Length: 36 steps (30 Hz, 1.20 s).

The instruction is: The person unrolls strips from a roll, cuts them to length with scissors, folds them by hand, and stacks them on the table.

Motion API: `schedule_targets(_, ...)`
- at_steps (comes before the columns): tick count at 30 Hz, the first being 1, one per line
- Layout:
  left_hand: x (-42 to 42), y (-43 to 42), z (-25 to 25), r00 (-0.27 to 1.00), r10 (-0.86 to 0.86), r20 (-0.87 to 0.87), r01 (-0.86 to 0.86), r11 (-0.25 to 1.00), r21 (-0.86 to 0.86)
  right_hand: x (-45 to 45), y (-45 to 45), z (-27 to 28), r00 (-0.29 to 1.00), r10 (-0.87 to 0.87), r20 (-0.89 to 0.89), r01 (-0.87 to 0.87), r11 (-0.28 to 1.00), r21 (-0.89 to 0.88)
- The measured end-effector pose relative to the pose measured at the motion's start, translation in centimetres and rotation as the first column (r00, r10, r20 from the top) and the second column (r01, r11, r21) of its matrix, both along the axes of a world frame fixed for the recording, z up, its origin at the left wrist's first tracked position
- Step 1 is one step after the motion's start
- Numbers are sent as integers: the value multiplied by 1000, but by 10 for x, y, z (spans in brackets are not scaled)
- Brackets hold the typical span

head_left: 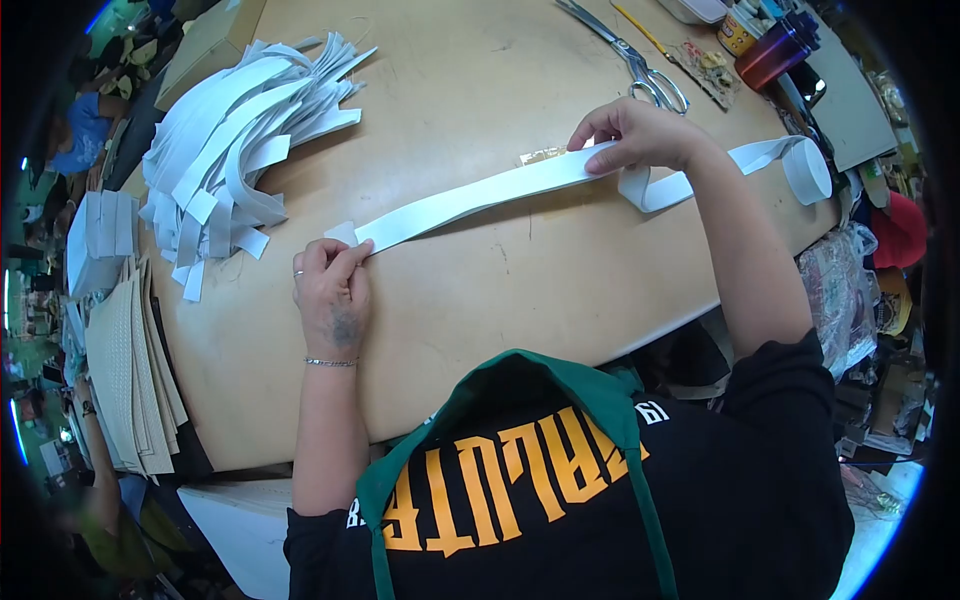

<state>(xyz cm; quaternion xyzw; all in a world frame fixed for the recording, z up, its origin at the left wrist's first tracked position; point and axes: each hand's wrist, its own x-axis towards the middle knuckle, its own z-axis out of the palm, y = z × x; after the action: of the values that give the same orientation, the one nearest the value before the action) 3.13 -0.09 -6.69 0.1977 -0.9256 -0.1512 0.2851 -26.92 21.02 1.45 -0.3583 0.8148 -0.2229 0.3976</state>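
1. Pinching a flat, smooth white strip (480,197) close to its left end, our left hand (335,295) has its thumb and fingertips pressed together on the material; we wear a silver chain bracelet (331,362) at that wrist.
2. Clamped on the same strip farther right, our right hand (645,135) grips it between thumb and fingers, so the strip slants between our two hands, above the smooth, light tan counter (480,330).
3. Past our right hand, white banding bends in a loop, runs behind our forearm and reaches a rolled white coil (815,170) near the counter's right edge; we cannot tell whether it is one piece with the strip, as our hand and arm hide part of the run.
4. Just beyond our right hand we have silver metal scissors (636,66), handles nearest us, beside a thin yellow-and-dark stick (645,32).
5. Farther out on the right, we see a shiny purple-and-orange cylindrical bottle (768,57).
6. Beyond our left hand, we find a heaped bundle of cut white strips (225,140), near a tan cardboard box (215,45).
7. Along our left edge stand stacked cream sheets (125,370); farther off is another person in blue (85,135).
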Motion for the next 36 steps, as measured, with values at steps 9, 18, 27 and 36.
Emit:
schedule_targets(9, -2, 0, 1, 1000, -11, -7, 12, 1000, 20, -1, -10, -12, 976, 53, -211, -40, 997, 70)
schedule_targets(18, -9, 8, 20, 973, 74, 219, -67, 997, -38, 9, -1, -20, 917, 133, -375, -147, 989, -8)
schedule_targets(27, -102, 63, 41, 977, -111, 184, 145, 972, -186, 12, -2, -22, 921, 96, -378, -120, 992, -40)
schedule_targets(36, -137, 83, 13, 833, 38, 553, -1, 998, -66, 10, 2, -25, 892, 128, -434, -174, 982, -67)
